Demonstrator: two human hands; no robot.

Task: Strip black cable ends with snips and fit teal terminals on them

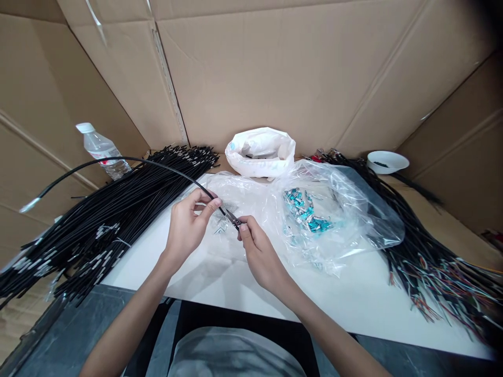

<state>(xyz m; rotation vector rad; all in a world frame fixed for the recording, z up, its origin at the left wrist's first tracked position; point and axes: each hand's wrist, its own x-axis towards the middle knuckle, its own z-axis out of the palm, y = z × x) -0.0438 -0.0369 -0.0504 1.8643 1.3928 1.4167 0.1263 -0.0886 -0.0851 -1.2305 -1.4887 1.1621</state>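
Both hands, left hand (187, 222) and right hand (257, 251), pinching black cable (118, 159), perhaps its connector, beside clear bag (346, 209).

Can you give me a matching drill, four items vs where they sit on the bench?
1 water bottle
2 white bowl
3 black cable
4 clear bag of teal parts

A far right, by the cardboard wall
B pinched between left hand and right hand
C far left, behind the black cable pile
D right of the hands, on the white table

Pairs: 1-C, 2-A, 3-B, 4-D
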